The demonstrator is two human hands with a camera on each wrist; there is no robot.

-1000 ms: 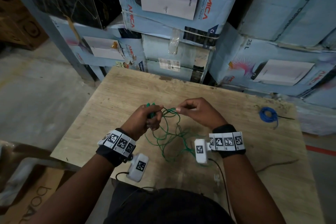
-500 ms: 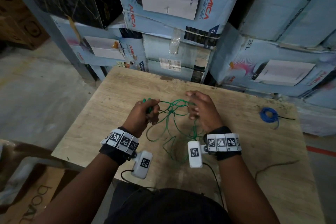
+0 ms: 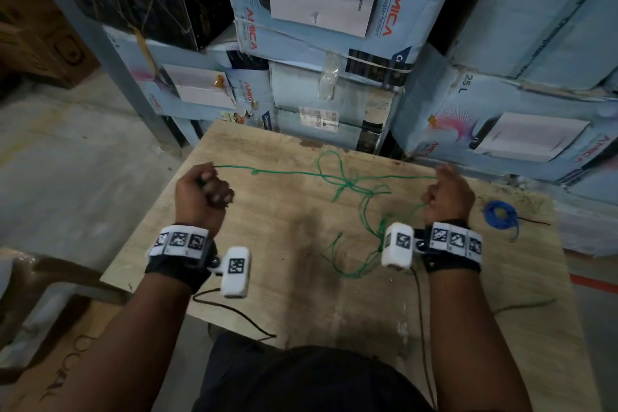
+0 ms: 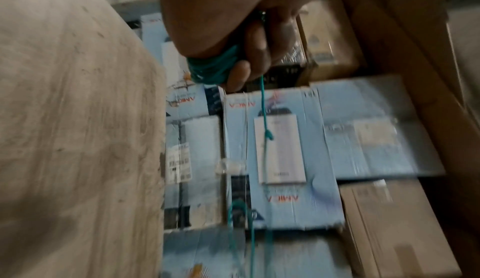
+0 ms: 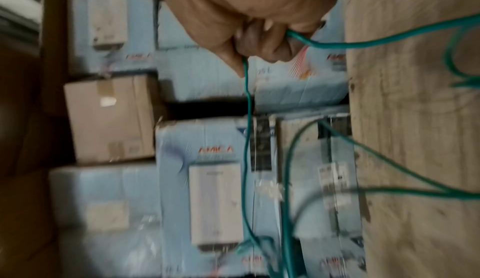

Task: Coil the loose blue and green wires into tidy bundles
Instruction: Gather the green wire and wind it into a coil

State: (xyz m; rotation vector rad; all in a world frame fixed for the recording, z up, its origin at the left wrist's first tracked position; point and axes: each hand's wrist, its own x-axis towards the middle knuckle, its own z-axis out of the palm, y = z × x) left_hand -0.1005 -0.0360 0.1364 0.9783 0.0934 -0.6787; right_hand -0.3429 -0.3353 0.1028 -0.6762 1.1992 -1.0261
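Observation:
A thin green wire is stretched taut between my two hands above the wooden table. Near its middle sits a tangle of loops, and slack trails down toward my right wrist. My left hand is fisted around a wound bundle of the green wire at the table's left edge. My right hand grips the green wire, pinching one strand between thumb and finger. A coiled blue wire lies on the table right of my right hand.
Stacked light-blue cartons stand right behind the table's far edge. Brown cardboard lies on the floor at the left. A dark thin cord lies on the table at the right.
My hands have pulled far apart, left to the table's left edge and right toward the blue coil. The green wire went from a loose bunch between them to a taut line.

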